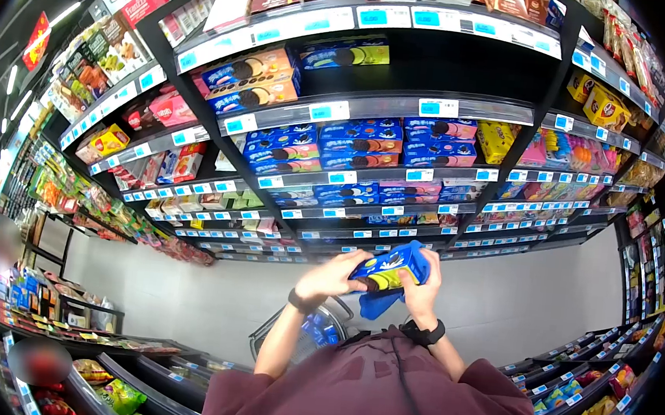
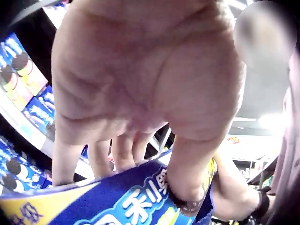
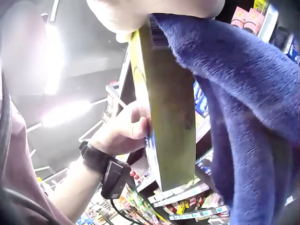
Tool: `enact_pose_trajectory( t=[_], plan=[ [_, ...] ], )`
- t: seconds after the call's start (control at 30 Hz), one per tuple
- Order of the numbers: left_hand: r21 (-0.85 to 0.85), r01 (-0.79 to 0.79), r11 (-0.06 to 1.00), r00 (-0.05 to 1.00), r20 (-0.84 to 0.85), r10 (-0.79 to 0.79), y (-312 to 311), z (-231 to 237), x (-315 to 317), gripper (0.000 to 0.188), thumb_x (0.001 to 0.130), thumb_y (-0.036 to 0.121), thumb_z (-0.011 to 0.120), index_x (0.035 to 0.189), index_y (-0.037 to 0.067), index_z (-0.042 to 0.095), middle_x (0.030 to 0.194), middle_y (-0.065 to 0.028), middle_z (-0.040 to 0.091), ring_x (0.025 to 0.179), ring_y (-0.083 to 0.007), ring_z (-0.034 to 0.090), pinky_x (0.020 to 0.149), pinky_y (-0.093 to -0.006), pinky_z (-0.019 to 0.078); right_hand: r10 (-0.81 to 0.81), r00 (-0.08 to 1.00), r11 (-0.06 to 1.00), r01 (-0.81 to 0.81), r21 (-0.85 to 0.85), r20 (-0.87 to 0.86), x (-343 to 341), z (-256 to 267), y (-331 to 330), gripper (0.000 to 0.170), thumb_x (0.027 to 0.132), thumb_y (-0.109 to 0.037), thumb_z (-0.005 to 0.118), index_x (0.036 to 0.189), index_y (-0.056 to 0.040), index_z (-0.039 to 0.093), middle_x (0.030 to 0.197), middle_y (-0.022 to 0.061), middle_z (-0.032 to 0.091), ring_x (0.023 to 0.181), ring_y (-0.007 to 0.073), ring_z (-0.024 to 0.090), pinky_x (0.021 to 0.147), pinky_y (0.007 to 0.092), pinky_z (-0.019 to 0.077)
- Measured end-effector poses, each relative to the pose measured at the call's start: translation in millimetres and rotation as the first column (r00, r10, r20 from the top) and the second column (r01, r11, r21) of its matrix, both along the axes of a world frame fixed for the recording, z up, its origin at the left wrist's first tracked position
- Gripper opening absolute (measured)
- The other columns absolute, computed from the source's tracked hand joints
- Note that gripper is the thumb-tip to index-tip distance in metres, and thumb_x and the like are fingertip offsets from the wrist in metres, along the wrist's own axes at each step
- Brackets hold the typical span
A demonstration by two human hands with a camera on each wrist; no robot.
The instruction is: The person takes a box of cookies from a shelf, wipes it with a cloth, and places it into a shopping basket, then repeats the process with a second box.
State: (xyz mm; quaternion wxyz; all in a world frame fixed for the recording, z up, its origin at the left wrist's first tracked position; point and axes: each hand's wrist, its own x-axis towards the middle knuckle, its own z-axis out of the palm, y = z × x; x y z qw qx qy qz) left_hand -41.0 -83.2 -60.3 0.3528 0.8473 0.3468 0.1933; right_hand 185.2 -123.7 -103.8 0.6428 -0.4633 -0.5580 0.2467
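Observation:
A blue and yellow-green cookie box (image 1: 387, 275) is held between both hands in front of the chest. The left hand (image 1: 332, 275) grips its left end, with the thumb on the printed face in the left wrist view, where the box (image 2: 136, 199) lies under the palm (image 2: 145, 70). At the other end, the right hand (image 1: 422, 288) holds the box together with a blue cloth (image 1: 378, 303). From the right wrist camera, the cloth (image 3: 234, 93) hangs beside the box's yellow-green side (image 3: 173, 117), below the right hand (image 3: 159, 9).
A shopping cart (image 1: 265, 330) with blue packages (image 1: 320, 329) inside stands below the left forearm. Ahead are shelves with price tags (image 1: 329, 111) and stacked blue cookie boxes (image 1: 361, 136). One upper shelf holds a similar box (image 1: 346, 53). Snack racks (image 1: 126, 395) stand behind on both sides.

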Motion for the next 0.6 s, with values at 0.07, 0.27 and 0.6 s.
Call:
enact_pose_trajectory(
  t=[0.07, 0.27, 0.6],
  plan=[
    [0.01, 0.033, 0.999, 0.998, -0.056, -0.032, 21.8, 16.2, 10.8, 0.063, 0.076, 0.018, 0.078, 0.129, -0.002, 0.049, 0.119, -0.0224, 0.059, 0.11, -0.0385, 0.059, 0.092, -0.041, 0.0486, -0.016, 0.988, 0.999, 0.01, -0.04, -0.152, 12.8, 4.2, 7.6, 0.047, 0.078, -0.017, 0.08, 0.113, 0.0035, 0.057, 0.115, 0.0112, 0.055, 0.107, 0.0231, 0.055, 0.096, 0.0337, 0.0437],
    [0.264, -0.04, 0.964, 0.988, -0.132, 0.077, 75.6, 108.1, 19.7, 0.059, 0.077, 0.015, 0.078, 0.126, 0.0, 0.05, 0.117, -0.0204, 0.058, 0.108, -0.0369, 0.059, 0.093, -0.0413, 0.0479, -0.213, 0.909, 0.964, 0.134, -0.23, -0.36, 55.9, -14.5, 30.8, 0.023, 0.096, -0.021, 0.065, 0.101, 0.0014, 0.059, 0.083, 0.0035, 0.062, 0.069, 0.0107, 0.056, 0.065, 0.024, 0.0441],
    [0.772, -0.123, 0.624, 0.917, -0.152, 0.369, 189.2, 252.5, 42.7, 0.055, 0.082, 0.012, 0.071, 0.131, 0.004, 0.047, 0.122, -0.0162, 0.056, 0.117, -0.0363, 0.054, 0.097, -0.0402, 0.0461, -0.147, 0.811, 0.968, 0.001, -0.25, -0.567, 89.4, 12.7, 45.1, 0.022, 0.1, -0.022, 0.06, 0.095, -0.0003, 0.061, 0.068, 0.0054, 0.063, 0.056, 0.0117, 0.059, 0.054, 0.0251, 0.0427]
  ],
)
